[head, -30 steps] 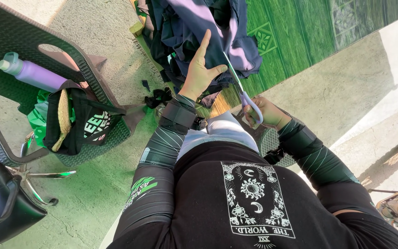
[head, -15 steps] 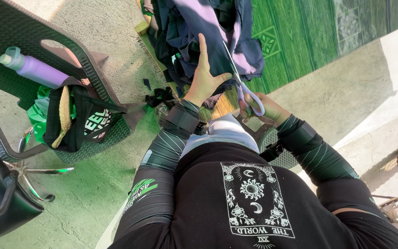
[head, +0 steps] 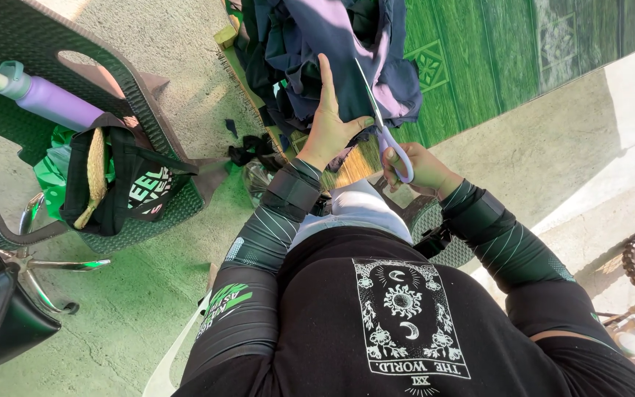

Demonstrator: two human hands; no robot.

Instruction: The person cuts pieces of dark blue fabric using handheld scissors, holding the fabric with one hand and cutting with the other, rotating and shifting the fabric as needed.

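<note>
I see my left hand (head: 330, 125) spread flat on crumpled navy fabric (head: 325, 51) with lilac sunlit patches, heaped on the green mat (head: 479, 59). My right hand (head: 417, 169) grips lilac-handled scissors (head: 385, 125), blades into the cloth.

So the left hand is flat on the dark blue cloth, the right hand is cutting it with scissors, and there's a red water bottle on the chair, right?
Not quite: the water bottle on the chair is purple with a pale green cap, not red, as the head view shows. The rest holds: the left hand lies on the dark blue cloth and the right hand works the scissors.
</note>
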